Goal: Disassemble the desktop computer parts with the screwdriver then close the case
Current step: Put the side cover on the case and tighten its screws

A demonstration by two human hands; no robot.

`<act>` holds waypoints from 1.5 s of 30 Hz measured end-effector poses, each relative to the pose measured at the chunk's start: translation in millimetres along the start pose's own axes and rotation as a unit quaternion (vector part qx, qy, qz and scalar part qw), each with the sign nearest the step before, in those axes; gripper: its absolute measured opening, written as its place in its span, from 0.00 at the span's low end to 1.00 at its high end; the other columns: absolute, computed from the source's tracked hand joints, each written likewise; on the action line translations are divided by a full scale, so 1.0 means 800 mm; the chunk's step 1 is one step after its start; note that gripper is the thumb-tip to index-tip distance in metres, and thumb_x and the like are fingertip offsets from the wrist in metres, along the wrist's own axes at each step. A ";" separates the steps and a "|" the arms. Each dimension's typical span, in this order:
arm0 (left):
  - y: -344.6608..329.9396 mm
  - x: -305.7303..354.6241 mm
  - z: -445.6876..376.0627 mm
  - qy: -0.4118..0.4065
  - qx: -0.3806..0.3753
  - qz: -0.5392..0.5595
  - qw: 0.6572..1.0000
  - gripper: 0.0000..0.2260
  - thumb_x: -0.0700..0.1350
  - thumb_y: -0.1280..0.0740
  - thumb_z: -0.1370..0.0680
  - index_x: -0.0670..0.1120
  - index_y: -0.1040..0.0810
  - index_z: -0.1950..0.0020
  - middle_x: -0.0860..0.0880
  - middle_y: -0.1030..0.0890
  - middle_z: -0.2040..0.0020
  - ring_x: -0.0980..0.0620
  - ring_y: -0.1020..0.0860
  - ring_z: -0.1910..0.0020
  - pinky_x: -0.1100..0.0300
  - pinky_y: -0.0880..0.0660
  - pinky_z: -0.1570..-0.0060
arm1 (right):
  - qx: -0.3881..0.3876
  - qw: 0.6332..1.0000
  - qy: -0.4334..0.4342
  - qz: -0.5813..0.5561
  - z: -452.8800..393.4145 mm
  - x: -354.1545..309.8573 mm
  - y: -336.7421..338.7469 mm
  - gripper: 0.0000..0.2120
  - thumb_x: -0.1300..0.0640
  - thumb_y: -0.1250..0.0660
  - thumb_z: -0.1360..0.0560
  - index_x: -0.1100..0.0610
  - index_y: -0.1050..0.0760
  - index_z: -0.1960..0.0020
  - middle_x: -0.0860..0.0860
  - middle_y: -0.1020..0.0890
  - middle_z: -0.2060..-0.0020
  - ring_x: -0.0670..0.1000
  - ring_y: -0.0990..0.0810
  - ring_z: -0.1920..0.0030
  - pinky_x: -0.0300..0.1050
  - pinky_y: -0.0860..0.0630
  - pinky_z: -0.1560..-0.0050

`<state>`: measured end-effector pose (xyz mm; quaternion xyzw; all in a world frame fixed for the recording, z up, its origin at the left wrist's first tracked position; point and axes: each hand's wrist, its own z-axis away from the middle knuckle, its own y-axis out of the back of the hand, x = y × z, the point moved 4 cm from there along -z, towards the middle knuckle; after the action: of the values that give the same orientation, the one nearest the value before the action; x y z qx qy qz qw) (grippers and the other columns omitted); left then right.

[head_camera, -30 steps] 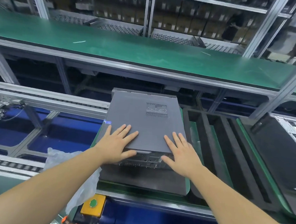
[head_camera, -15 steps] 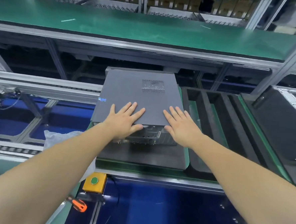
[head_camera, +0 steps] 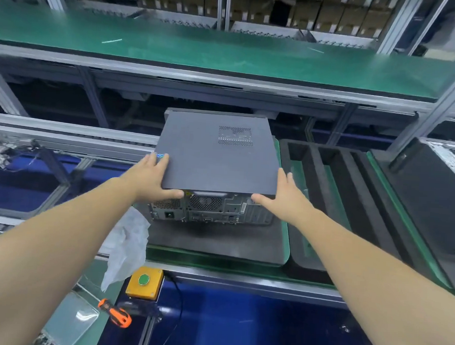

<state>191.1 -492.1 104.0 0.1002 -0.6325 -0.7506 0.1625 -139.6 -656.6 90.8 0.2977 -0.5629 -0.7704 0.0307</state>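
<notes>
Setting: factory assembly line with green-matted benches (head_camera: 228,55), aluminium framing and stacked cartons on racks behind.
Case location: desktop computer case (head_camera: 216,158) lies flat on a dark foam pad (head_camera: 217,241), rear ports facing the person, side panel on top.
Nearby: orange-handled screwdriver (head_camera: 115,313) lies at the near bench edge, well apart from both hands; a yellow button box (head_camera: 145,283) and a crumpled plastic bag (head_camera: 128,243) sit near it; a slotted black foam tray (head_camera: 327,178) is just right of the case.
Handling: steel box, likely heavy and stiff; the painted panel looks smooth, so a hold at both side edges near the rear corners seems safest.
Left hand (head_camera: 151,178): fingers extended along the left side edge, thumb under the panel's rear lip.
Right hand (head_camera: 286,200): fingers straight against the right side, thumb against the rear corner.
Stage: panel looks seated, so closing appears nearly finished.
</notes>
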 end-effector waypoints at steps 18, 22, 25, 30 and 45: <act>-0.018 -0.045 -0.002 0.046 0.047 0.218 0.974 0.57 0.83 0.31 0.48 0.61 0.41 0.23 0.63 0.26 0.47 0.59 0.24 0.53 0.65 0.28 0.62 | 0.027 0.996 -0.006 -0.086 -0.004 0.010 0.013 0.37 0.33 0.22 0.34 0.52 0.28 0.34 0.48 0.19 0.41 0.52 0.20 0.44 0.47 0.22 0.50; -0.011 -0.036 0.001 0.042 -0.006 0.179 0.983 0.57 0.83 0.34 0.43 0.56 0.45 0.21 0.57 0.26 0.41 0.55 0.23 0.50 0.59 0.25 0.57 | 0.018 0.998 0.003 -0.061 0.002 0.006 0.012 0.37 0.32 0.26 0.30 0.52 0.31 0.31 0.49 0.19 0.39 0.53 0.20 0.43 0.50 0.20 0.46; -0.002 -0.011 0.004 0.005 0.018 0.030 0.999 0.56 0.84 0.47 0.37 0.50 0.46 0.19 0.44 0.35 0.24 0.44 0.33 0.28 0.47 0.31 0.31 | 0.032 0.994 0.069 0.076 0.004 -0.005 0.009 0.46 0.29 0.35 0.25 0.54 0.45 0.18 0.56 0.32 0.23 0.59 0.32 0.24 0.58 0.29 0.27; -0.003 0.085 0.003 -0.108 0.039 -0.047 0.992 0.51 0.82 0.58 0.32 0.53 0.56 0.16 0.45 0.57 0.16 0.49 0.58 0.18 0.41 0.56 0.21 | 0.013 0.951 0.176 0.255 -0.013 -0.044 -0.015 0.47 0.21 0.58 0.26 0.45 0.60 0.15 0.56 0.57 0.15 0.56 0.60 0.16 0.64 0.55 0.18; -0.030 0.119 -0.043 -0.106 0.044 -0.033 0.993 0.45 0.77 0.65 0.29 0.54 0.61 0.17 0.48 0.61 0.17 0.50 0.63 0.18 0.36 0.61 0.23 | 0.045 0.941 0.194 0.274 -0.030 -0.040 -0.031 0.46 0.23 0.65 0.25 0.47 0.60 0.15 0.55 0.56 0.15 0.56 0.59 0.16 0.55 0.61 0.17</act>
<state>112.2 -555.7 79.6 0.0478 -0.6753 -0.7331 0.0653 -94.3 -655.7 78.0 0.2770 -0.6396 -0.6334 0.3362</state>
